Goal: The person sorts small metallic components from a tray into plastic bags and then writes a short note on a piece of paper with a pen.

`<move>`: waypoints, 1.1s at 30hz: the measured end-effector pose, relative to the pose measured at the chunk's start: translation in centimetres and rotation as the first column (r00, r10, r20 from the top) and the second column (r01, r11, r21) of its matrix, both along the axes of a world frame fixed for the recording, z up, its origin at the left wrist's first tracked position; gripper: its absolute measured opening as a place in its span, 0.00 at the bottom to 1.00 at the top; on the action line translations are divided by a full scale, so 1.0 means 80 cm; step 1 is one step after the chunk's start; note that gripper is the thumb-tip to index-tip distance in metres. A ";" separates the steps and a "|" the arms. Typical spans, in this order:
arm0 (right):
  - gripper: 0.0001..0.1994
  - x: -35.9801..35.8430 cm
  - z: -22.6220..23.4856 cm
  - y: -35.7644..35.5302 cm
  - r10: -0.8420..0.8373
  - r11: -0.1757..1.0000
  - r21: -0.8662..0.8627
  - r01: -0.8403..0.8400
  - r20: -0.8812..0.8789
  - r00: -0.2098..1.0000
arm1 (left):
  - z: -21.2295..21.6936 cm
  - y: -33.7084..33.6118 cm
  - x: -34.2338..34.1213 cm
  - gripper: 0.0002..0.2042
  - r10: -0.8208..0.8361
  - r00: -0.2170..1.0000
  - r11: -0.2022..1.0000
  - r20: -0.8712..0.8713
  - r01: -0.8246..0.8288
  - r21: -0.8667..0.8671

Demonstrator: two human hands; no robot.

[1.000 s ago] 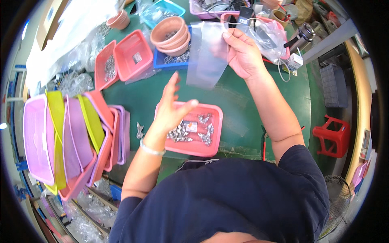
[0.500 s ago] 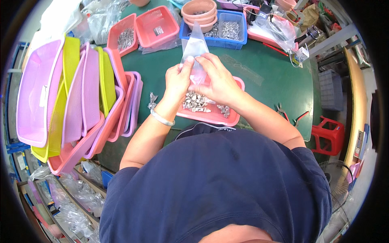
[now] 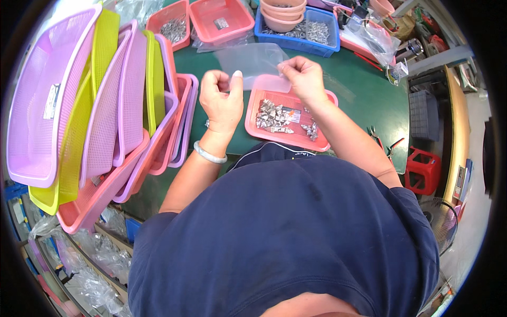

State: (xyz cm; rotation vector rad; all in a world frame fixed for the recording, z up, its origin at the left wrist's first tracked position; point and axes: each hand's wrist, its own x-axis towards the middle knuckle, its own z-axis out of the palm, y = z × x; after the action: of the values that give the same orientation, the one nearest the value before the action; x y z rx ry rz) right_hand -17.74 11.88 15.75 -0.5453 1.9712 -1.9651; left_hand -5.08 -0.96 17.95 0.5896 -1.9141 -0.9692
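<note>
A clear plastic bag (image 3: 252, 59) is spread out flat above the green table, its right edge pinched between the thumb and fingers of my right hand (image 3: 306, 79). My left hand (image 3: 222, 103) is beside the bag's lower left side, fingers curled and thumb raised apart from them; nothing shows in its grasp. Below the bag lies a pink basket tray (image 3: 330, 143), partly seen through the plastic. A pile of small silvery metal parts (image 3: 272, 115) sits in it, with a smaller cluster of metal parts (image 3: 310, 130) at its right side.
Stacked purple, yellow-green and pink baskets (image 3: 37, 111) lean at the left. Pink trays (image 3: 222, 33) and a blue bin (image 3: 330, 50) of metal parts line the table's back. Red-handled pliers (image 3: 376, 138) lie at right, near a red stool (image 3: 425, 171).
The bag, earlier held narrow and upright between both hands, is now spread wide. My hands have moved apart, and the left has let go. The whole view has shifted slightly.
</note>
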 end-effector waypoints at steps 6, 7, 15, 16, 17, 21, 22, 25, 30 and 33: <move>0.10 0.007 0.037 -0.048 0.069 0.985 0.172 0.007 -0.433 0.899 | 0.042 -0.035 -0.031 0.22 -0.545 0.726 0.827 0.419 0.383 0.412; 0.09 0.007 0.036 -0.062 0.073 0.994 0.103 -0.034 -0.403 0.912 | 0.042 -0.029 -0.036 0.24 -0.616 0.784 0.675 0.072 0.478 0.563; 0.25 -0.002 0.031 -0.061 0.371 0.921 -0.202 -0.334 0.188 0.910 | 0.024 -0.038 -0.030 0.13 -0.552 0.817 0.762 0.164 0.414 0.498; 0.24 -0.002 0.031 -0.061 0.378 0.917 -0.214 -0.338 0.185 0.907 | 0.019 -0.038 -0.028 0.11 -0.553 0.819 0.759 0.153 0.420 0.497; 0.23 -0.003 0.028 -0.058 0.328 0.937 -0.184 -0.297 0.164 0.930 | 0.015 -0.034 -0.023 0.10 -0.489 0.863 0.787 0.128 0.374 0.491; 0.16 -0.008 0.011 -0.045 0.186 0.979 -0.121 -0.166 0.178 0.966 | -0.008 -0.025 -0.006 0.10 -0.267 0.962 0.795 -0.065 0.257 0.550; 0.15 -0.007 0.003 -0.041 0.224 0.972 -0.106 -0.209 0.167 0.960 | -0.018 -0.027 -0.001 0.08 -0.238 0.971 0.810 -0.021 0.210 0.548; 0.12 -0.006 -0.007 -0.037 0.299 0.952 0.049 -0.302 0.057 0.952 | -0.033 -0.035 0.000 0.07 -0.185 0.965 0.947 0.186 0.125 0.294; 0.13 -0.003 -0.018 -0.034 0.468 0.862 0.282 -0.421 -0.123 0.875 | -0.013 -0.030 -0.009 0.12 -0.167 0.914 0.976 0.371 0.206 -0.068; 0.12 -0.023 -0.029 -0.021 0.379 0.814 0.517 -0.263 -0.130 0.916 | -0.034 -0.057 -0.003 0.07 -0.182 0.923 0.963 0.338 0.237 -0.128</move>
State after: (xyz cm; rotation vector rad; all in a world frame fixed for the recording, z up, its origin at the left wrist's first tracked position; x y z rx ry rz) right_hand -19.54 10.21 13.41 -0.9248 2.2228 -1.1732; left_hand -5.28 -5.50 15.26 0.4725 -2.3667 -0.8719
